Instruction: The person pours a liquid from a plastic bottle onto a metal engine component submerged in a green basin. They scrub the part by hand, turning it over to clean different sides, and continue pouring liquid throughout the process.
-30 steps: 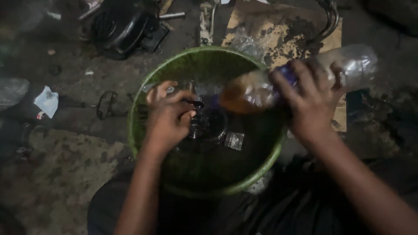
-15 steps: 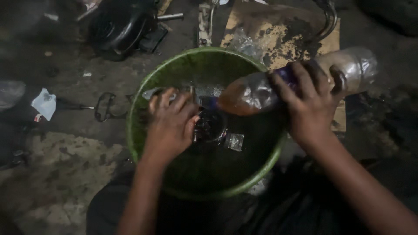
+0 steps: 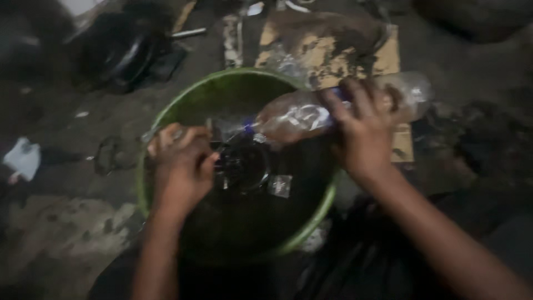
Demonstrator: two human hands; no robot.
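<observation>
The right hand (image 3: 363, 130) is wrapped tight around the middle of a clear plastic bottle (image 3: 311, 116), tipped neck-down over a green basin (image 3: 183, 100) so that its brownish liquid gathers toward the mouth. The left hand (image 3: 180, 166) is curled over a dark, round metal part (image 3: 241, 164) lying at the bottom of the basin; the blur hides whether the fingers pinch it or only rest on it. The bottle's mouth hangs just above that part, near the basin's middle. To do this well, the neck is best kept low and close to the part — a thin stream, by the look of it, would wet the metal without splashing over the rim — and the left fingers kept clear of the pour yet firm enough that the part does not slide in the dark pool. A small, pale square piece (image 3: 279, 185) lies just beside the part. Beyond the rim, stained cardboard (image 3: 327, 53) covers the floor, a dark machine housing (image 3: 119, 53) sits at upper left, and a white scrap (image 3: 23, 157) lies well apart at the left.
</observation>
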